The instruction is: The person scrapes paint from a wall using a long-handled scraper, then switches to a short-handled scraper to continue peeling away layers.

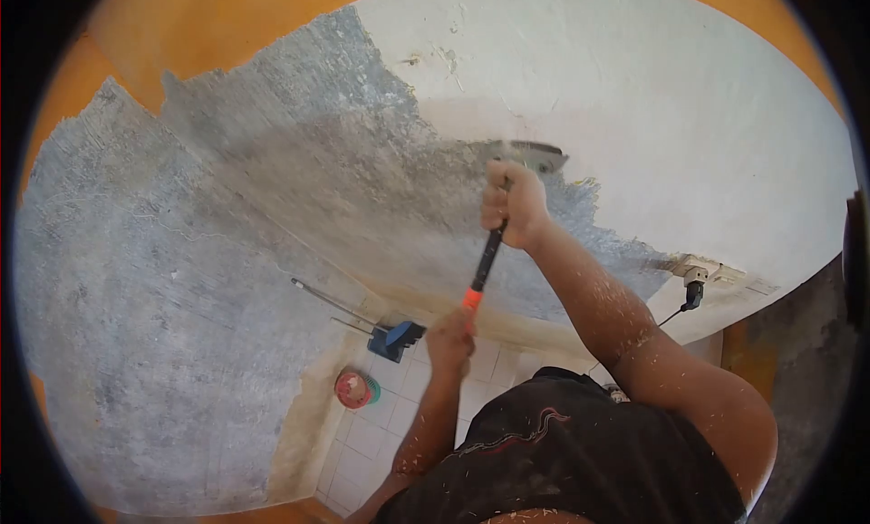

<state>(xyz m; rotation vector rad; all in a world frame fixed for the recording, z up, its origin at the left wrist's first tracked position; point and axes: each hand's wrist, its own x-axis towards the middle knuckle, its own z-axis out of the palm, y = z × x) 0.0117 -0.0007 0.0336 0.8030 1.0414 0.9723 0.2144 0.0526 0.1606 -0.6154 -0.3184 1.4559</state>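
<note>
A long-handled scraper point(485, 266), black with an orange section, slants up to the wall. Its wide blade point(544, 154) lies against the wall where white paint meets bare grey plaster; motion blurs its left part. My right hand point(515, 202) is wrapped round the black handle just below the blade. Lower down, my left hand point(450, 345) is closed round the handle by the orange section. White paint point(671, 116) covers the wall's right side, and scraped grey plaster point(335, 134) spreads to the left. Flakes dot my forearms and dark shirt.
On the tiled floor point(367, 438) below stand a red and green bucket point(353, 389) and a blue dustpan point(387, 343), with long handles leaning by the wall corner. A socket point(696, 276) with a black plug point(693, 295) and cable is on the wall at right.
</note>
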